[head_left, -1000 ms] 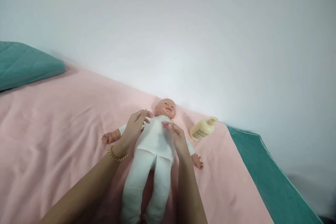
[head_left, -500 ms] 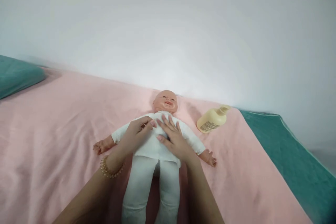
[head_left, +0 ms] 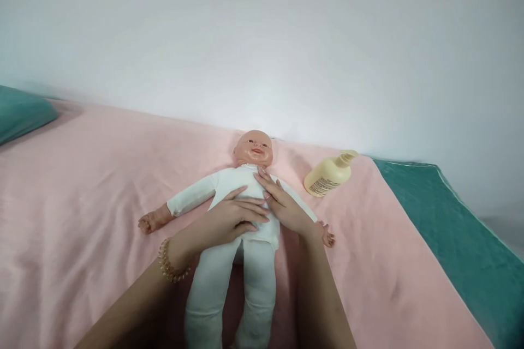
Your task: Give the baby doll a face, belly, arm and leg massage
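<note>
Pale, plain wall (head_left: 262, 38) fills the far half of the view; below it a pink sheet (head_left: 102, 185) covers the surface, creased mostly at the left. At the far left edge you have a green padded item (head_left: 22, 114), cut off by the frame; at the right, a green cloth (head_left: 446, 223) runs along the sheet's border toward the near right corner. Doll (head_left: 268, 236) lies on its back at the centre of the sheet, dressed in white, head at the far end close to the wall, legs toward you and running out at the near edge. Its arm on the left stretches out across the sheet; the one on the right is partly hidden by your wrist. Your left hand (head_left: 235, 214), a beaded bracelet (head_left: 166, 264) on its wrist, lies palm down across the doll's belly, fingers extended, slightly spread and pointing right. Your right hand (head_left: 286, 210) lies over the right side of the chest, fingers extended toward the far left, the longest reaching up near the collar. Both hands appear to rest on the shirt; neither grips anything. Just right of the doll's shoulder you have a pale yellow pump bottle (head_left: 327, 175), apart from both hands, its printing too small to read.
</note>
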Available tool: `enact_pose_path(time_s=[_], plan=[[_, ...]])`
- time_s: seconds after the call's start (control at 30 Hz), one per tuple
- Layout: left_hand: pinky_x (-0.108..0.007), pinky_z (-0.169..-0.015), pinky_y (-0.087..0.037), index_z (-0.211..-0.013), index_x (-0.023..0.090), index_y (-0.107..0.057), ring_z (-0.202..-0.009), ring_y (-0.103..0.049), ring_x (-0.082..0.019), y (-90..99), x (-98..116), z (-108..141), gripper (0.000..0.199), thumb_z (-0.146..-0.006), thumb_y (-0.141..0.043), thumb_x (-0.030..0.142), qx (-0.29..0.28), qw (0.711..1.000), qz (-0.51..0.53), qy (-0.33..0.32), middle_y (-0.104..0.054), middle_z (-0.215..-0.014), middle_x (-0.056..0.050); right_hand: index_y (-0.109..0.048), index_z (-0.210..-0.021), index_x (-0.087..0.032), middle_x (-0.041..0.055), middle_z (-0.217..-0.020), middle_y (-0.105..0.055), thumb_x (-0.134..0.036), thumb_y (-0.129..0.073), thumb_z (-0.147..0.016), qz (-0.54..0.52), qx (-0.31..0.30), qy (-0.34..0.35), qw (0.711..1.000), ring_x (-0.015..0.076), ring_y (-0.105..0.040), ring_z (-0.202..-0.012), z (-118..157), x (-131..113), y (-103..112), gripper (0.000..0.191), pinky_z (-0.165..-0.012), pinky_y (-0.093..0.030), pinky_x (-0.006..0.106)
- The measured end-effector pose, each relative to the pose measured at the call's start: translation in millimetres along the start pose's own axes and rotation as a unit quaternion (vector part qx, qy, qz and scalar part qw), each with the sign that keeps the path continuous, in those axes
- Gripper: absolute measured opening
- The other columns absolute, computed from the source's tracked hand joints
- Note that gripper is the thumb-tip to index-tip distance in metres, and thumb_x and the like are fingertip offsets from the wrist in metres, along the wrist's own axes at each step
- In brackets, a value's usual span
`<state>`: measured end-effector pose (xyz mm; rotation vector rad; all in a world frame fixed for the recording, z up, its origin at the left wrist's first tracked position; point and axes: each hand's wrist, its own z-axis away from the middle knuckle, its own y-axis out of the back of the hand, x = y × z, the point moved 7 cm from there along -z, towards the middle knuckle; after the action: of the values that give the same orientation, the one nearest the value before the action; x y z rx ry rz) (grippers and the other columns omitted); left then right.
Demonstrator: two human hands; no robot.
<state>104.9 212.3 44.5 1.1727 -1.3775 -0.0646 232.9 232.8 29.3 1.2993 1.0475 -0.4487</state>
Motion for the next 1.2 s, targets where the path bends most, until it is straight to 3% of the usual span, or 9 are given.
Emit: enact_pose_path(time_s=[0.2, 0.43, 0.57, 0.8, 0.93, 1.03, 1.1, 1.2], plan=[[-0.044, -0.124, -0.004, -0.132, 0.033, -0.061, -0.144, -0.037, -0.02, 2.0, -14.9, -0.6, 0.041, -0.091, -0.059, 0.034, -0.023, 0.997, -0.066, 0.031, -0.055, -0.144, 0.001, -0.032, -0.152, -0.037, -0.0039, -0.16, -0.028, -0.039, -0.037, -0.103, -0.031, 0.012, -0.002, 0.999, 0.0171, -0.02, -0.151, -0.6, 1.3, 1.9, 0.049, -0.125, -0.003, 0.05], [-0.045, -0.123, -0.01, -0.141, 0.024, -0.052, -0.149, -0.026, -0.019, 11.1, -40.5, -0.7, 0.047, -0.1, -0.04, 0.043, 0.084, 0.987, -0.114, 0.082, -0.046, -0.152, -0.003, -0.028, -0.154, -0.033, -0.0039, -0.162, -0.025, -0.034, -0.036, -0.102, -0.022, 0.001, -0.014, 1.0, 0.0162, -0.017, -0.152, -2.3, 2.9, -0.7, 0.053, -0.125, 0.0, 0.049], [-0.047, -0.122, -0.015, -0.145, 0.023, -0.047, -0.148, -0.029, -0.02, 18.3, -53.2, 3.1, 0.048, -0.103, -0.029, 0.038, 0.149, 0.965, -0.162, 0.143, -0.042, -0.155, -0.002, -0.025, -0.155, -0.03, -0.0021, -0.163, -0.022, -0.032, -0.034, -0.101, 0.012, -0.005, -0.025, 1.0, 0.0146, -0.014, -0.152, -2.7, 1.5, -1.8, 0.055, -0.125, 0.0, 0.046], [-0.052, -0.12, -0.018, -0.138, 0.019, -0.055, -0.137, -0.047, -0.025, 33.5, -63.0, 16.0, 0.046, -0.102, -0.027, 0.025, 0.225, 0.899, -0.305, 0.219, -0.057, -0.142, -0.006, -0.03, -0.154, -0.019, 0.0045, -0.164, -0.019, -0.027, -0.033, -0.1, 0.138, 0.008, -0.055, 0.989, 0.0215, -0.013, -0.153, 0.0, -15.7, -10.5, 0.054, -0.124, -0.012, 0.052], [-0.05, -0.119, -0.023, -0.135, 0.018, -0.056, -0.133, -0.052, -0.025, 37.0, -65.5, 19.1, 0.045, -0.101, -0.027, 0.021, 0.219, 0.892, -0.323, 0.226, -0.06, -0.139, -0.008, -0.041, -0.15, -0.021, 0.0014, -0.161, -0.028, -0.023, -0.037, -0.1, 0.155, -0.04, -0.015, 0.987, 0.0231, -0.018, -0.152, 6.3, -45.5, -22.0, 0.05, -0.124, -0.017, 0.053], [-0.048, -0.118, -0.025, -0.137, 0.018, -0.054, -0.134, -0.051, -0.024, 35.9, -64.2, 17.9, 0.045, -0.099, -0.03, 0.018, 0.189, 0.899, -0.329, 0.22, -0.059, -0.14, -0.007, -0.051, -0.143, -0.033, -0.0053, -0.154, -0.039, -0.024, -0.044, -0.099, 0.14, -0.109, 0.022, 0.984, 0.0223, -0.024, -0.15, 12.2, -63.3, -33.0, 0.045, -0.126, -0.016, 0.049], [-0.047, -0.117, -0.026, -0.138, 0.018, -0.054, -0.134, -0.05, -0.024, 34.5, -63.9, 17.0, 0.046, -0.097, -0.033, 0.015, 0.168, 0.902, -0.33, 0.224, -0.058, -0.141, -0.007, -0.055, -0.138, -0.039, -0.0086, -0.151, -0.044, -0.027, -0.049, -0.098, 0.137, -0.133, 0.03, 0.981, 0.0226, -0.026, -0.149, 14.2, -66.9, -37.1, 0.042, -0.127, -0.014, 0.046], [-0.048, -0.117, -0.026, -0.138, 0.016, -0.053, -0.134, -0.05, -0.025, 32.6, -64.8, 16.4, 0.048, -0.095, -0.035, 0.013, 0.153, 0.901, -0.333, 0.232, -0.057, -0.142, -0.009, -0.051, -0.141, -0.038, -0.0087, -0.154, -0.04, -0.029, -0.05, -0.099, 0.137, -0.153, 0.029, 0.978, 0.0235, -0.022, -0.15, 12.9, -62.7, -40.8, 0.043, -0.127, -0.012, 0.048]])
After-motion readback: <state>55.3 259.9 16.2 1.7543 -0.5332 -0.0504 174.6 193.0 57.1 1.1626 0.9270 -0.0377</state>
